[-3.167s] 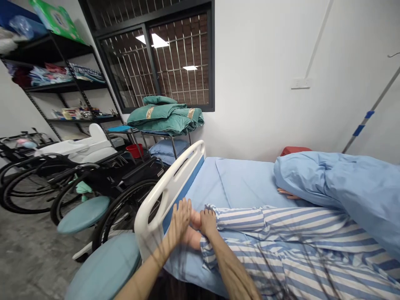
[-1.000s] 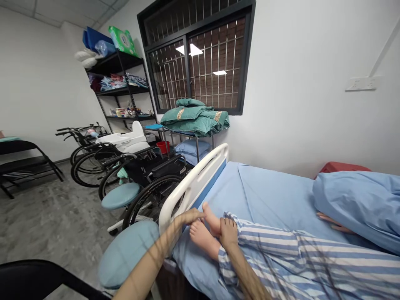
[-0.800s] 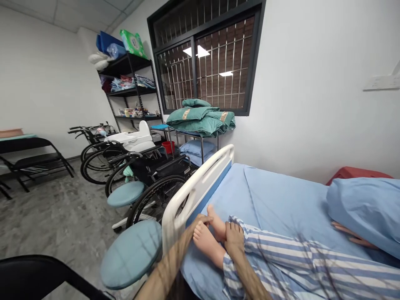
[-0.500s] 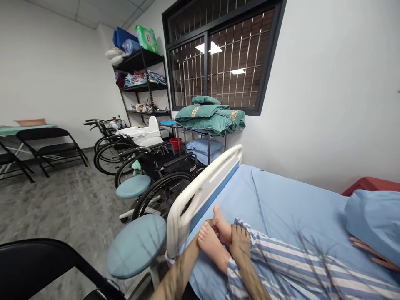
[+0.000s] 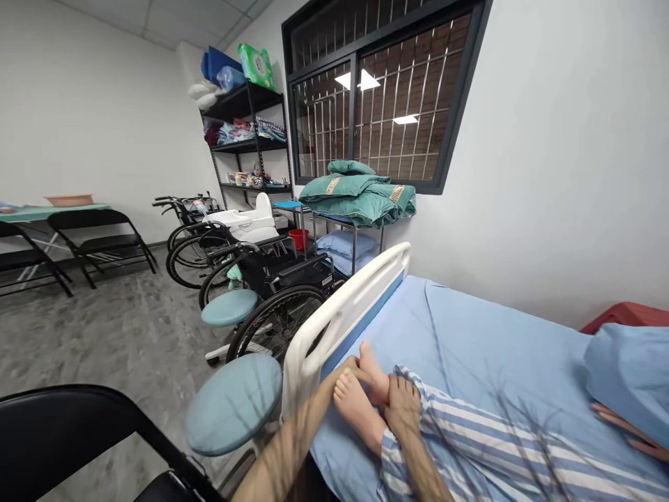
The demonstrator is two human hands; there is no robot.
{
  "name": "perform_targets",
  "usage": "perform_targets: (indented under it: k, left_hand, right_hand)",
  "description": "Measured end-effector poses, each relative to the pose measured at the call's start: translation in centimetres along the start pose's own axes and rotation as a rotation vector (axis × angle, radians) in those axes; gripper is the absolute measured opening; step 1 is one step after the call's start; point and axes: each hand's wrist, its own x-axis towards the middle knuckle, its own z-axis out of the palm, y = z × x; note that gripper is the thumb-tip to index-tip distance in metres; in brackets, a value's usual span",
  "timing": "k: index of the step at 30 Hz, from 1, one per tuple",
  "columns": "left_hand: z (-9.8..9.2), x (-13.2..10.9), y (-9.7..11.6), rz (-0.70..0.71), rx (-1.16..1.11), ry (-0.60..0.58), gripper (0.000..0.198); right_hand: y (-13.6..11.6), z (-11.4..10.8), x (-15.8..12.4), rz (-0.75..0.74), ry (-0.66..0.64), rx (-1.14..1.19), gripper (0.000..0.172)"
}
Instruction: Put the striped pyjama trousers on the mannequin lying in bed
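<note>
Left hand (image 5: 349, 369), fingers curled and partly hidden, against the far side of two bare feet (image 5: 355, 408); right hand (image 5: 402, 406) closed around the nearer ankle at the cuff of blue-and-white striped pyjama trousers (image 5: 470, 425), on a light-blue bed sheet (image 5: 470, 335) just beside a white plastic footboard (image 5: 339, 321).

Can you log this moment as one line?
Left hand: touching upper bare foot | Right hand: on ankle by striped trouser cuff | Nearby: white bed footboard

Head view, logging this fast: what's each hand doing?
Left hand: touching a bare foot, grip unclear.
Right hand: closed over an ankle.
</note>
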Motion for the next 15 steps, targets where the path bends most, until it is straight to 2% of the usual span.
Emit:
perform_targets:
  k: [4,7,15]
  left_hand:
    - [1.3,0.2,0.1,-0.014,-0.025,0.096,0.054]
    - [1.4,0.3,0.0,0.008,-0.042,0.056,0.052]
    - [0.5,-0.1,0.1,-0.009,-0.092,0.013,0.054]
  right_hand:
    - [0.0,-0.1,0.0,0.009,0.005,0.008,0.044]
    - [-0.1,-0.3,-0.1,0.007,-0.004,-0.009,0.050]
    - [-0.1,-0.5,0.0,0.012,-0.031,-0.010,0.052]
